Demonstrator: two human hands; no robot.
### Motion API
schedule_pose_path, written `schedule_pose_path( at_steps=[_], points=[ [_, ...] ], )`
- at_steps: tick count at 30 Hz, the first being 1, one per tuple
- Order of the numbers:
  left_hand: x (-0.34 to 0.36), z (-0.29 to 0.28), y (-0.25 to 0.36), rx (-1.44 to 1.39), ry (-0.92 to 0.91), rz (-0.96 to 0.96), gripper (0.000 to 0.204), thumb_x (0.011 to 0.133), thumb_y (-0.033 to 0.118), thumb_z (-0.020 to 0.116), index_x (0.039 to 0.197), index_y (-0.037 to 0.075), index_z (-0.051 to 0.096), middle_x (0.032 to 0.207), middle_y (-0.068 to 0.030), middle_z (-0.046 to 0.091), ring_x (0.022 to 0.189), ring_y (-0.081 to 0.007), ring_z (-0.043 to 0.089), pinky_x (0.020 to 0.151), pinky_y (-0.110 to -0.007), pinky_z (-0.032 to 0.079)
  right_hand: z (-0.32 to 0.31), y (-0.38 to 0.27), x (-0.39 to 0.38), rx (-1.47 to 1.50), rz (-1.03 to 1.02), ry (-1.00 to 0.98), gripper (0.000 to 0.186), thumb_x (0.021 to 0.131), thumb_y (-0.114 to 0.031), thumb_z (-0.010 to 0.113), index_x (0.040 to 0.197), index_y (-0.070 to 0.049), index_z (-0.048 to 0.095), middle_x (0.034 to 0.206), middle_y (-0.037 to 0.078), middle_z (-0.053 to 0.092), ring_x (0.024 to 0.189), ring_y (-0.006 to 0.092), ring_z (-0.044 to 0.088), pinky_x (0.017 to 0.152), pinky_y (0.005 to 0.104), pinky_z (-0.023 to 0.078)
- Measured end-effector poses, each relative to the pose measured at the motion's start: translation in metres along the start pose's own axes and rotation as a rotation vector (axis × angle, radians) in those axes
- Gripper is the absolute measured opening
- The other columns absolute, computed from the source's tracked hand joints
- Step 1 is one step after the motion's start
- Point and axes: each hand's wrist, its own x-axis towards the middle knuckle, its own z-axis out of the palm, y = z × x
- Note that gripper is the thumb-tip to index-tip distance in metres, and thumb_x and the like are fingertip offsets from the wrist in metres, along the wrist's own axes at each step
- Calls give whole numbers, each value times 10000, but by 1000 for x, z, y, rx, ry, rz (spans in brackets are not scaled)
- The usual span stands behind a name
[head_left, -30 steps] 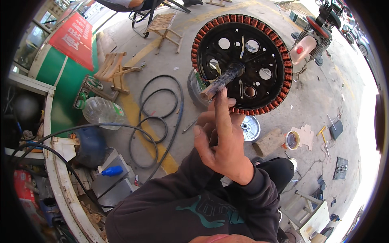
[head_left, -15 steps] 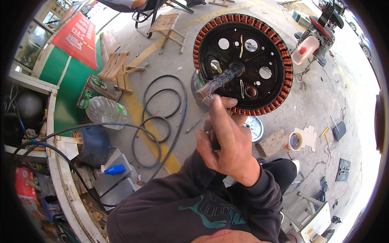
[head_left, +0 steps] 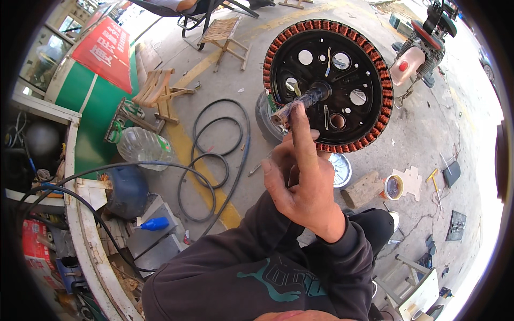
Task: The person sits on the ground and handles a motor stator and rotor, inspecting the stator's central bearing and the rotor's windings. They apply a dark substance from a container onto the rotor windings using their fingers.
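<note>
A round hub motor stator (head_left: 300,67), black with copper windings round its rim, is held up in front of me, its shaft (head_left: 312,95) sticking out toward me. My left hand (head_left: 315,135) is closed on the stator's lower rim; most of it is hidden behind my right hand, with the thumb showing. My right hand (head_left: 308,187) has its index finger stretched out, the tip touching the shaft near its rough, brownish end. The thumb stands apart, and the other fingers are curled. I see nothing held in that hand.
A black cable (head_left: 249,139) lies coiled on the concrete floor. To the left are a plastic bottle (head_left: 142,144), folding stools (head_left: 155,93) and a white-framed cart (head_left: 80,230). On the right lie a wooden block (head_left: 364,190), a tub (head_left: 392,187) and a hammer (head_left: 432,176).
My right index finger has moved up from just below the shaft's end onto the shaft. The stator appears slightly further right, as does the whole scene.
</note>
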Motion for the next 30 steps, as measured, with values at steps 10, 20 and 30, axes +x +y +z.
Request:
schedule_pose_path(
  at_steps=[10, 20, 30],
  points=[
    [2, -1, -5, -8, 2, -3, 383, 864, 127, 528, 1226, 4, 554, 1015, -161, 634, 846, -259, 620, 785, -386, 527, -13, -5, 5, 88, 65, -29, 735, 776, 66, 628, 1472, 76, 393, 685, 46, 550, 542, 128, 503, 586, 215, 442],
    [1, -1, -4, -14, 10, 4, 411, 850, 120, 537, 1242, 1, 554, 1052, -165, 640, 894, -263, 628, 822, -391, 528, -8, 3, 4, -156, -54, -51, 913, 725, 20, 713, 1529, 55, 282, 815, 71, 605, 561, 187, 555, 566, 267, 450],
    [1, 5, -6, -17, 11, 6, 439, 836, 112, 545, 1259, -1, 554, 1089, -169, 645, 942, -266, 636, 859, -396, 529, 5, 3, -3, -329, -57, -28, 1061, 711, -124, 825, 1524, 114, 187, 880, 83, 633, 731, 235, 626, 735, 397, 463]
  ],
)
